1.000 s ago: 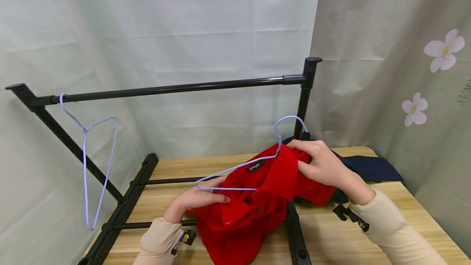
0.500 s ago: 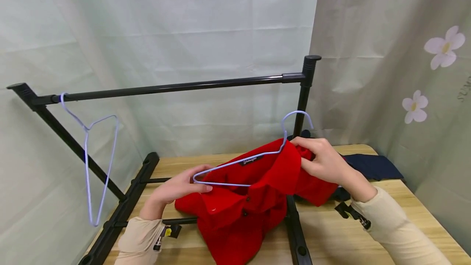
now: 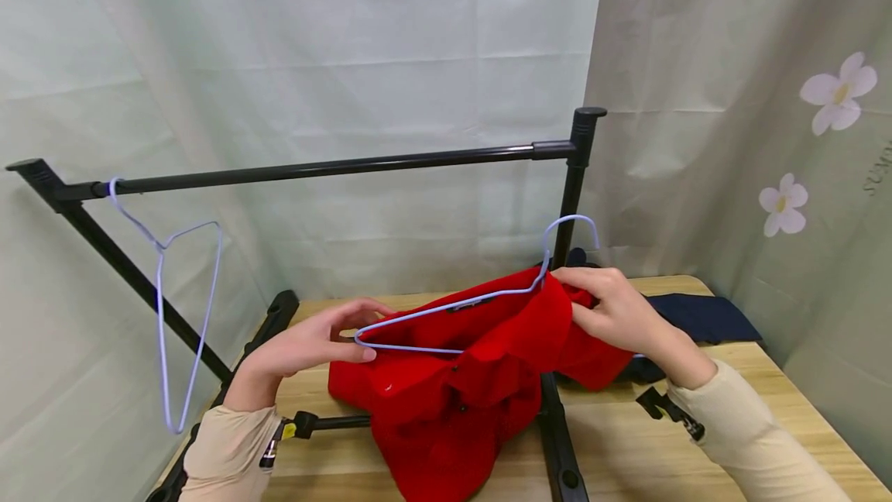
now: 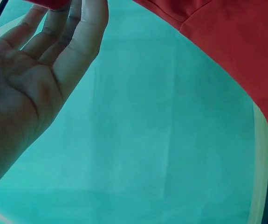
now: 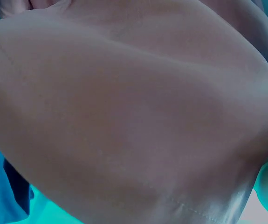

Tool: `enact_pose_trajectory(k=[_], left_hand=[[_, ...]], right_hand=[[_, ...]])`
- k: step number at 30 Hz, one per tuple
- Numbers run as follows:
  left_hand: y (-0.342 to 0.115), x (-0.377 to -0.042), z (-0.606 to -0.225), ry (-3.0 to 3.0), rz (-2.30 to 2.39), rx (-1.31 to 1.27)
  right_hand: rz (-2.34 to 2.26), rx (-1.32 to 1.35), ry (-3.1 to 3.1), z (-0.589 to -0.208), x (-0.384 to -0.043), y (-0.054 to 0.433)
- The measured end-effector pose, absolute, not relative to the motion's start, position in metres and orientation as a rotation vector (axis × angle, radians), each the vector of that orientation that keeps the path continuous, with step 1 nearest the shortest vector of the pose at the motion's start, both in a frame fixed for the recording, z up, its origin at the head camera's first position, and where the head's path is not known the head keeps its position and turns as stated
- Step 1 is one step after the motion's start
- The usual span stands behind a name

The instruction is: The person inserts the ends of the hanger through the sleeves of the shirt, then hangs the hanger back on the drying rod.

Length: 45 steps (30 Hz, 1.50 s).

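Note:
A red collared shirt hangs bunched between both hands, with dark buttons down its front. A lilac wire hanger crosses its neck opening, hook upward; its right part is largely hidden in the cloth. My left hand pinches the shirt near the hanger's left corner, thumb in front and fingers behind. In the left wrist view, fingertips of the left hand meet red cloth at the top edge. My right hand grips the shirt beside the collar, below the hook. Cloth fills most of the right wrist view.
A black rack stands on the wooden table, its bar running behind the hands. Another lilac hanger hangs at the bar's left end. Dark blue clothing lies at the right rear. Curtains surround the table.
My left hand has moved left and slightly up, from inside the neck area out to the hanger's left corner. The hanger has turned and risen slightly, its hook shifting right; my right hand stays put.

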<state>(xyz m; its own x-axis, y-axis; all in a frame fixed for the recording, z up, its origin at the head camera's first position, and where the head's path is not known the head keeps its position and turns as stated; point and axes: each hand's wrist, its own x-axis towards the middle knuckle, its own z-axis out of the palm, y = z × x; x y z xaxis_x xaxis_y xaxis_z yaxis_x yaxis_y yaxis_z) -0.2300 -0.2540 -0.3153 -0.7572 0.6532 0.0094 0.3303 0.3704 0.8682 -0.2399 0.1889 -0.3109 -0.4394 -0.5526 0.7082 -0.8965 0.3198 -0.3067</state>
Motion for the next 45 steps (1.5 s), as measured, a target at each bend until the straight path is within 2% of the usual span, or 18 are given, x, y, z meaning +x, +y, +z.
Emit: enact_pose_trajectory(k=[27,45], left_hand=[[-0.259,-0.223,-0.295,2.407,1.316,0.912],[-0.241,-0.212,-0.283,2.588,1.334,0.873]], right_hand=[[0.927,1.233,-2.188,-0.313,-0.241,0.191],[0.909,1.133,-2.072,-0.314,-0.243,0.190]])
